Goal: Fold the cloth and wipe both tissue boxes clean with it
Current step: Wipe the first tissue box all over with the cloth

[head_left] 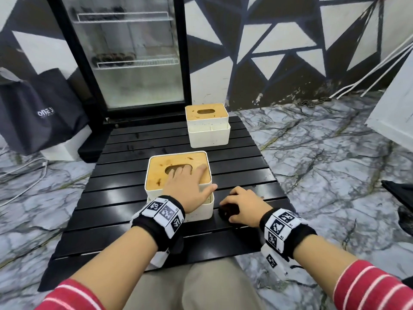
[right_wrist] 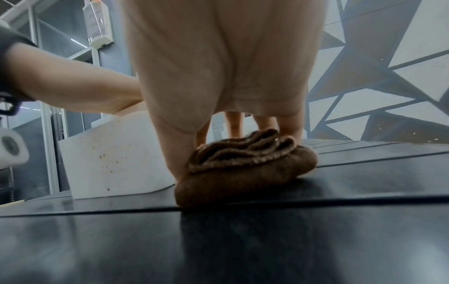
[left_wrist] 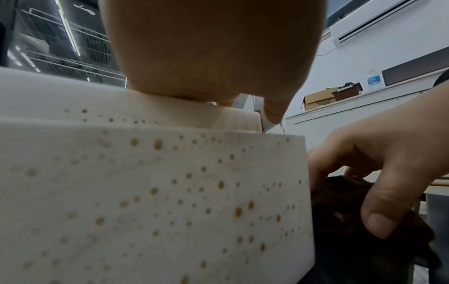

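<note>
The near tissue box (head_left: 161,166) is white with a stained bamboo lid; brown spots cover its wall (left_wrist: 145,192). My left hand (head_left: 190,180) lies flat on that lid, fingers spread by the slot and thumb over the right edge. Just right of the box, my right hand (head_left: 242,203) grips a folded dark brown cloth (head_left: 228,212) that rests on the black slatted table (head_left: 125,198). The right wrist view shows the cloth (right_wrist: 243,173) bunched in layers under my fingers (right_wrist: 233,123). The far tissue box (head_left: 207,126) stands alone at the back of the table.
A glass-door fridge (head_left: 134,59) stands behind the table, with a dark bag (head_left: 42,113) to its left. Marble floor (head_left: 324,153) surrounds the table. White cables (head_left: 368,70) lean on the patterned wall at right. My knees sit at the table's near edge.
</note>
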`<move>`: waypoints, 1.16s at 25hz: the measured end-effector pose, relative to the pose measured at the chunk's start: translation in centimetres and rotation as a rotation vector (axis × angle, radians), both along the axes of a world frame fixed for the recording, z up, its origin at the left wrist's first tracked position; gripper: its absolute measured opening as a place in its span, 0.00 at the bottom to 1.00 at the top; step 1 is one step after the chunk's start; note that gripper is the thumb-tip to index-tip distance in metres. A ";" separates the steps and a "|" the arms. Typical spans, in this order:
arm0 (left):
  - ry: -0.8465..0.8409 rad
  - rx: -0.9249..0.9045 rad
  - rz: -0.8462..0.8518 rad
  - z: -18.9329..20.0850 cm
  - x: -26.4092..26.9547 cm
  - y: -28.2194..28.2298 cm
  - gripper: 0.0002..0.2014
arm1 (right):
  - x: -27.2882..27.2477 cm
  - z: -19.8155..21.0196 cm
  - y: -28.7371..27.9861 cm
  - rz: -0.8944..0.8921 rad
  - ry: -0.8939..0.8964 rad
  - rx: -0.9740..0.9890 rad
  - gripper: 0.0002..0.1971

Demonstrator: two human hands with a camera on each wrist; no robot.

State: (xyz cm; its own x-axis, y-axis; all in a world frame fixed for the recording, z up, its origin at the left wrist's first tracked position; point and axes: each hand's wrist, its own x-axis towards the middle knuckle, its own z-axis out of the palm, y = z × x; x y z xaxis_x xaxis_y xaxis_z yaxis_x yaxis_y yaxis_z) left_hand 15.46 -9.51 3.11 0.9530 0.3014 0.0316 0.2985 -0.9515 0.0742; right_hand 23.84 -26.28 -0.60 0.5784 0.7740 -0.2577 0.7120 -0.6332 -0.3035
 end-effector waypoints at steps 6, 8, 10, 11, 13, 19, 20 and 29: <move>0.000 -0.041 0.063 0.3 0.9 -0.4 0.29 | -0.7 -0.4 0.5 -0.031 -0.001 0.009 0.17; -0.002 -0.063 0.063 0.3 0.8 -0.3 0.28 | -1.0 -0.6 0.5 -0.025 -0.019 0.012 0.16; -0.033 -0.091 0.057 0.2 0.5 -0.2 0.28 | -1.0 -0.4 0.3 -0.034 -0.001 0.046 0.15; -0.061 -0.112 0.056 0.2 0.3 0.0 0.28 | -0.9 -0.3 0.2 -0.051 0.027 0.079 0.15; -0.131 -0.171 0.055 0.6 -0.2 0.2 0.27 | -0.5 0.3 -0.2 -0.106 0.082 0.170 0.16; -0.441 -0.560 0.010 2.0 -1.2 1.7 0.34 | 1.0 3.9 0.1 -0.336 0.099 0.619 0.16; -0.499 -0.632 0.004 2.1 -1.3 1.9 0.35 | 1.1 4.8 0.3 -0.354 0.105 0.668 0.16; -0.688 -0.871 0.046 1.7 -2.4 2.2 0.40 | -1.5 4.8 2.9 -0.246 0.164 0.972 0.16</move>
State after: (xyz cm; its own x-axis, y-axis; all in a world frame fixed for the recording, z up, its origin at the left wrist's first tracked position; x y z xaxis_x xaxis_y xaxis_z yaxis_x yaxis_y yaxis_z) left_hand 13.06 -7.30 4.83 0.8008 0.5126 0.3097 -0.0296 -0.4825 0.8754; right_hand 22.34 -23.39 4.24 0.7638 0.5549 0.3296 0.4987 -0.1832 -0.8472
